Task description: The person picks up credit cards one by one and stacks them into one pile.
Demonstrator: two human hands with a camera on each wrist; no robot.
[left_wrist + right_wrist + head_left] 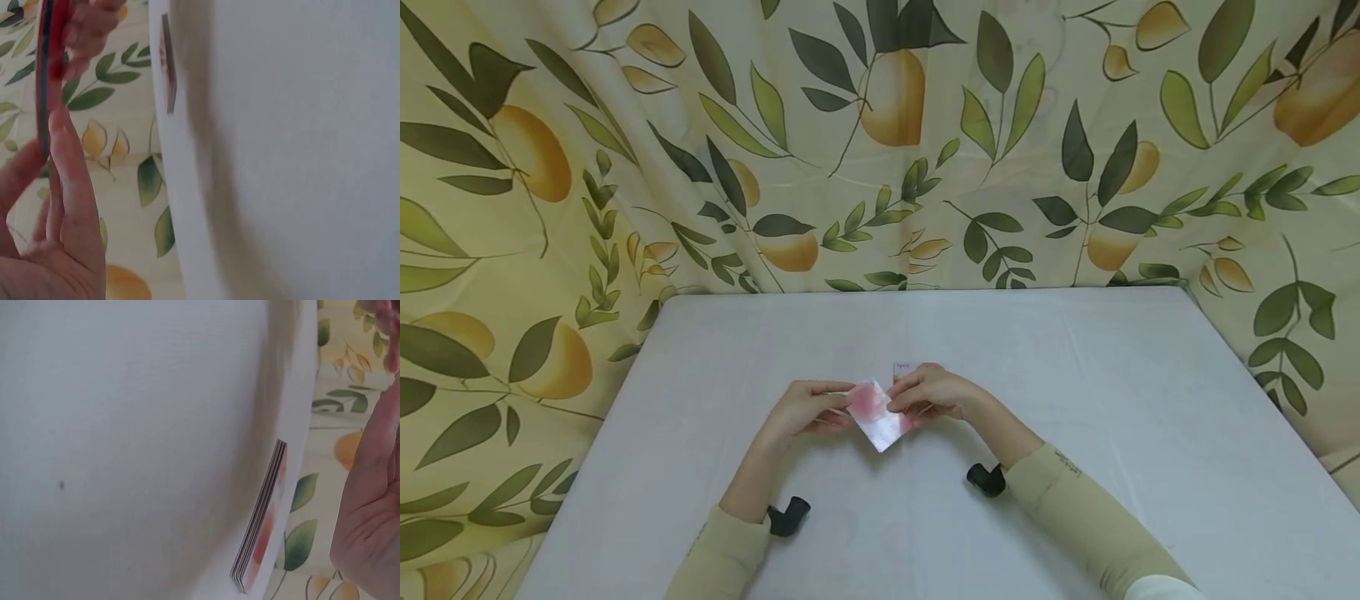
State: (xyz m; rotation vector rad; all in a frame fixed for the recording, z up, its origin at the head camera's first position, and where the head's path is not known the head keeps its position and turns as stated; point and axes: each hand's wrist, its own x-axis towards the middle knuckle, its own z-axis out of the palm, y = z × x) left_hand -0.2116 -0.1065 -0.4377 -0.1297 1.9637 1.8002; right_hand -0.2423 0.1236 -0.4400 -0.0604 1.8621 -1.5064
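Note:
Both hands hold a glossy pink-and-white square card (876, 423) over the middle of the table, one corner pointing toward the person. Seen edge-on in the left wrist view, the card (42, 81) shows red sides with a dark line between them. My left hand (807, 410) pinches its left corner between thumb and fingers. From the other side, my right hand (942, 393) grips the right edge, its fingertips over the front face. Behind the right hand, a stack of similar thin cards (259, 519) lies on the table, partly hidden in the head view.
A white cloth covers the table (1075, 375). A curtain with fruit and leaf print (880, 167) hangs behind and along the sides. Black camera mounts (788, 517) stick out from both wrists, low over the tabletop.

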